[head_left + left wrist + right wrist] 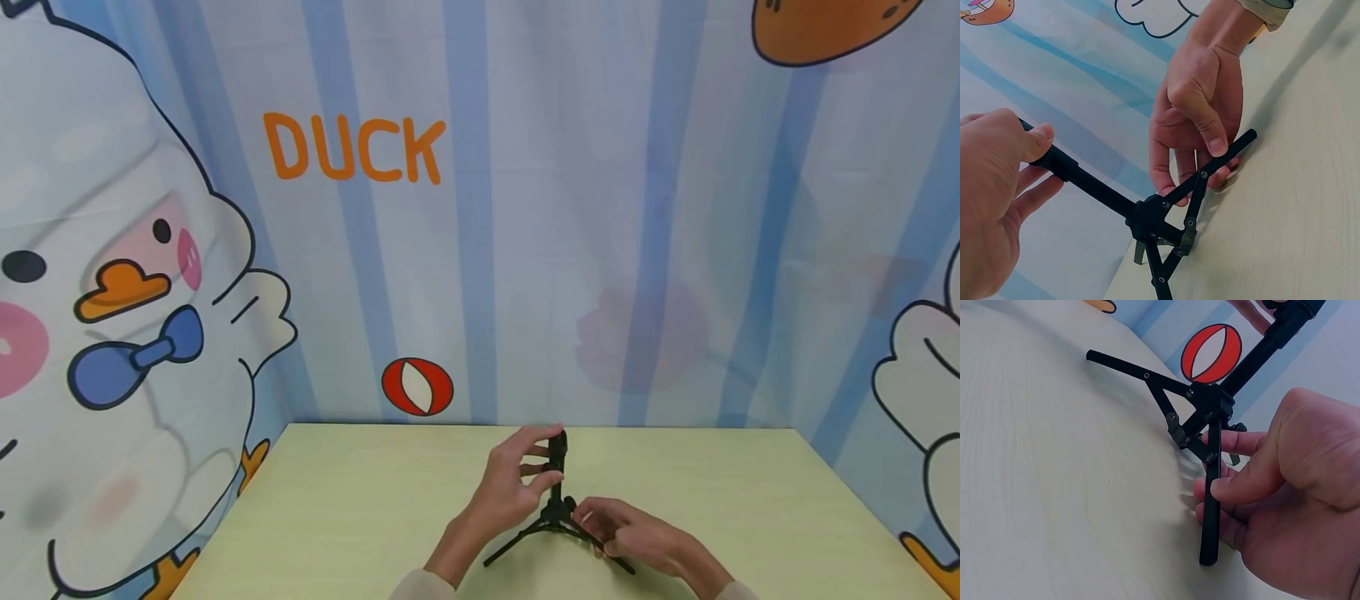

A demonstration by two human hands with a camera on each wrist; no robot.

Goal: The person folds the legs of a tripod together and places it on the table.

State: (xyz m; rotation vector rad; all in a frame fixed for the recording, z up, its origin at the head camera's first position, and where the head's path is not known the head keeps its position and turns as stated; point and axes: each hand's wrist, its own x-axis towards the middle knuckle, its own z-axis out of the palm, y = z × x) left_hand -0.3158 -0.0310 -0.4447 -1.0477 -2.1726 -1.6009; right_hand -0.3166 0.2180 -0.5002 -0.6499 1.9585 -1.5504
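Observation:
A small black tripod [557, 510] stands on the pale table with its legs spread. My left hand [507, 479] grips the upper part of its centre column, thumb on the near side and fingers behind. Lower down, my right hand [637, 532] pinches one leg [1210, 512] between thumb and fingers. In the left wrist view, the right thumb lies on that leg [1235, 147], near its outer end. Hinged braces [1192, 209] join the legs to the lower column. Another leg [1119, 365] reaches out to the left in the right wrist view.
The light wood table [337, 500] ends at a striped blue and white curtain [525, 250] printed with cartoon ducks, a red ball [417, 387] and orange lettering. The curtain also encloses the left and right sides.

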